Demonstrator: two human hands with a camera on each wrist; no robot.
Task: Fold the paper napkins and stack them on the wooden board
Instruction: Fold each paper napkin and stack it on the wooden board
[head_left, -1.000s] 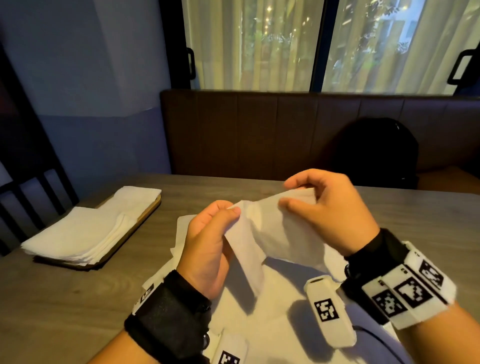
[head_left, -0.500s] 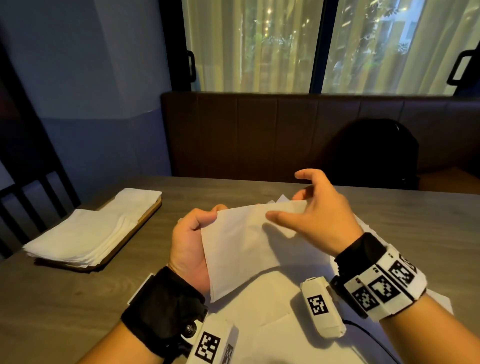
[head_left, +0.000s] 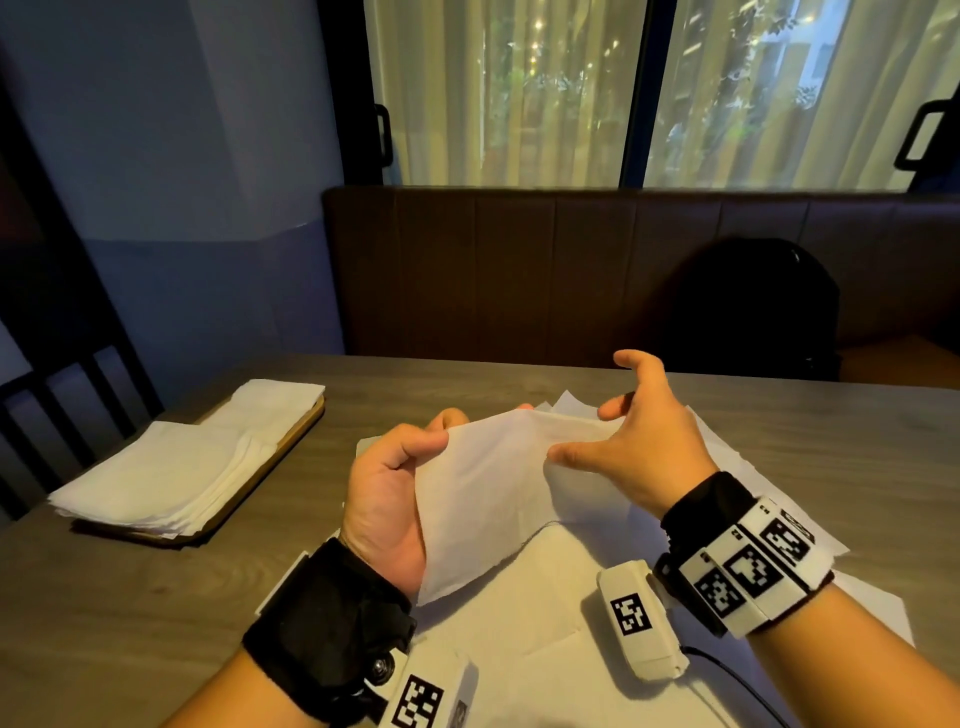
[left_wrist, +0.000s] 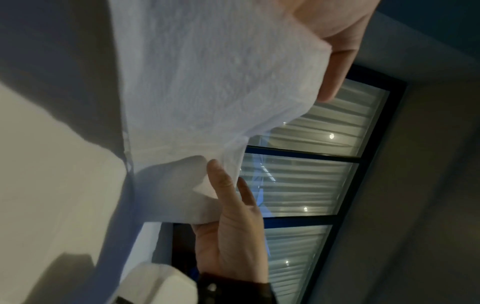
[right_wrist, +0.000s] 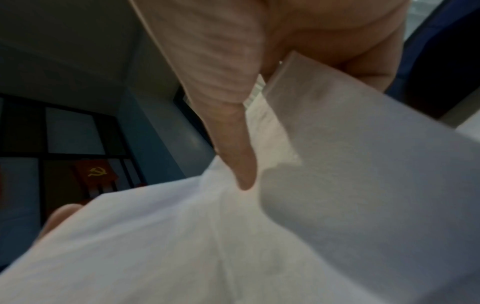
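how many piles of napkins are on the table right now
2: a folded stack on the wooden board at far left, and a loose unfolded pile under the hands. One more napkin is held above it.

Napkin (head_left: 488, 499): crumpled a second ago, now spread flat between both hands. Left hand (head_left: 389, 499): turned palm-up, lower, grip shifted to the left edge. Right hand (head_left: 639, 452): fingers opened wider, index raised.

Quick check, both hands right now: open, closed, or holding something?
Left hand: closed on the left edge of the napkin, held above the table.
Right hand: thumb and forefinger pinch the napkin's top right edge; the other fingers are spread.
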